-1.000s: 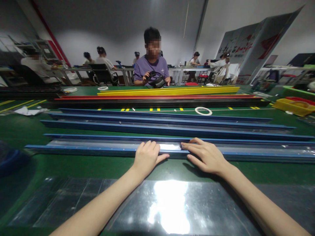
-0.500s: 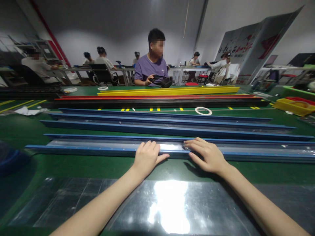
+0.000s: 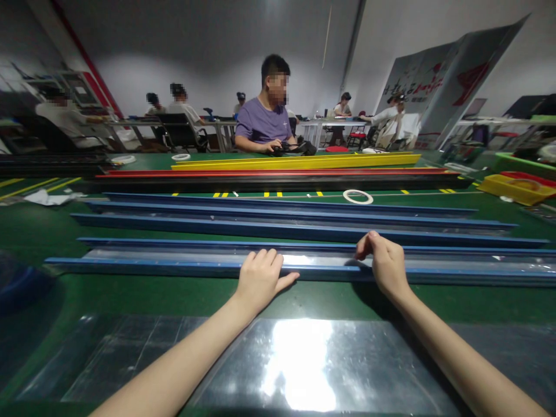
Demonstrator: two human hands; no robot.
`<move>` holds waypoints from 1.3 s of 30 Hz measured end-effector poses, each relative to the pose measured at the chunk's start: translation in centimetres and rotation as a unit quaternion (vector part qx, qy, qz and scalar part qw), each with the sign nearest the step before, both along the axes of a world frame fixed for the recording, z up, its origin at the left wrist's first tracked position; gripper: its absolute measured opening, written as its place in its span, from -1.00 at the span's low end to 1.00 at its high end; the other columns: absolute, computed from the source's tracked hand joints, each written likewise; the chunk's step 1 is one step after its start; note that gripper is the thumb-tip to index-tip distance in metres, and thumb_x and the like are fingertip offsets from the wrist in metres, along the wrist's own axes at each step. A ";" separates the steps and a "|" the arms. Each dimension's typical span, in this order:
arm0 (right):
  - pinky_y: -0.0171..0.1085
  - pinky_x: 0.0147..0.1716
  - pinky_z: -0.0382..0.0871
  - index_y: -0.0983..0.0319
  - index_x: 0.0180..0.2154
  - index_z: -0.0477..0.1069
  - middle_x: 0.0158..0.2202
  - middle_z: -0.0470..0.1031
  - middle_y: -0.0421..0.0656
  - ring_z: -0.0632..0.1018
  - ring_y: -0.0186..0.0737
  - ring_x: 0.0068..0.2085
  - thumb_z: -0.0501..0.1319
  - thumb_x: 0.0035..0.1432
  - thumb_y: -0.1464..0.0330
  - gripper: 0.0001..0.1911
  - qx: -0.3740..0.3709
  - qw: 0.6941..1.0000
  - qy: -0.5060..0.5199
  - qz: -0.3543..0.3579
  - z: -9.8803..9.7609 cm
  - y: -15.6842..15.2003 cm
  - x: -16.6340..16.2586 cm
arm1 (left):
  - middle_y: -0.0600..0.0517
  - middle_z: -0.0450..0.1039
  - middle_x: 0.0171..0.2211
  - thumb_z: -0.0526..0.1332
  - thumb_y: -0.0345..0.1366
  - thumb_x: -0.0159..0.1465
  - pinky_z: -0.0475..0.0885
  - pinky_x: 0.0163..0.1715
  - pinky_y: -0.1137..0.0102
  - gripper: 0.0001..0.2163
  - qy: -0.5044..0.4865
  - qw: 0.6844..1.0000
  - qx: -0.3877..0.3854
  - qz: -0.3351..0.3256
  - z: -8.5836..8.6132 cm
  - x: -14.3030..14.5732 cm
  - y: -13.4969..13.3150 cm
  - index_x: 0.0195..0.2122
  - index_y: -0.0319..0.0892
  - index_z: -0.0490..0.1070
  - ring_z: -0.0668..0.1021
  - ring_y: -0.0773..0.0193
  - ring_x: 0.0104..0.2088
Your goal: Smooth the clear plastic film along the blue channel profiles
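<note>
The long blue channel rail lies crosswise on the green table just in front of you, running from far left to far right, with a strip of clear film along its trough. Your left hand rests on the rail's near wall at about mid-length. The fingers are bent over the edge into the trough and the thumb is spread to the right along the near side. Whether it clamps the wall or only lies on it, you cannot tell. Your right hand sits a little to the right, reaching across the trough. Its thumb and fingertips are pinched tight together at the rail's far wall, and what they nip is too small to make out.

Nearer to you, a glossy dark sheet lies flat under both forearms. Beyond the rail lie more blue rails, parallel to it, then a white tape ring, a black rail with a red top and a yellow rail. A yellow tray sits at the far right. Across the table a person in a purple shirt handles a dark object.
</note>
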State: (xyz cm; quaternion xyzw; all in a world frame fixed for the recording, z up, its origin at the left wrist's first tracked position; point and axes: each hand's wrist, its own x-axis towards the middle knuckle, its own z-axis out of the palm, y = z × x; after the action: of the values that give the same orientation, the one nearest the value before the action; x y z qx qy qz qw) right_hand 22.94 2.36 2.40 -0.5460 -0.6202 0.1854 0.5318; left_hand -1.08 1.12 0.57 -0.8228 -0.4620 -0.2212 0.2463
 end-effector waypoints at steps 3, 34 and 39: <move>-0.33 -0.54 0.21 0.23 -0.66 0.26 -0.69 0.30 -0.22 0.34 -0.35 -0.61 -0.09 0.13 0.13 -0.53 -0.014 0.998 0.066 0.001 -0.1 0.3 0.3 | 0.04 0.31 -0.55 0.01 -0.01 0.17 0.08 -0.48 0.37 -0.65 -0.003 1.000 -0.002 0.000 0.0 0.0 0.0 -0.53 -0.19 0.28 0.34 0.27 -0.47; -0.31 -0.56 -0.05 0.24 -0.62 0.33 -0.61 0.41 -0.17 0.39 -0.36 -0.53 -0.09 0.17 0.33 -0.59 0.082 0.861 -0.502 -0.032 0.1 -0.5 -7.1 | 0.03 0.36 -0.52 0.04 -0.27 0.12 0.13 -0.43 0.33 -0.86 -0.042 0.999 -0.023 -0.011 -0.1 0.2 -0.2 -0.49 -0.19 0.29 0.37 0.24 -0.43; -0.31 -0.58 -0.08 0.26 -0.62 0.35 -0.62 0.40 -0.17 0.38 -0.37 -0.56 -0.09 0.15 0.35 -0.60 0.116 0.858 -0.498 -0.044 -0.5 -0.1 -7.1 | 0.02 0.36 -0.52 0.04 -0.26 0.12 0.14 -0.43 0.33 -0.86 -0.046 0.999 -0.021 -0.013 0.0 0.2 -0.2 -0.50 -0.19 0.30 0.37 0.24 -0.43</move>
State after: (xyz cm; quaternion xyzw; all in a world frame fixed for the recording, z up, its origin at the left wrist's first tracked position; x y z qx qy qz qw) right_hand 15.87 2.26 1.93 -0.5268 -0.7945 -0.2086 0.2186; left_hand -0.88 0.97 0.61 -0.8230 -0.4664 -0.2519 0.2043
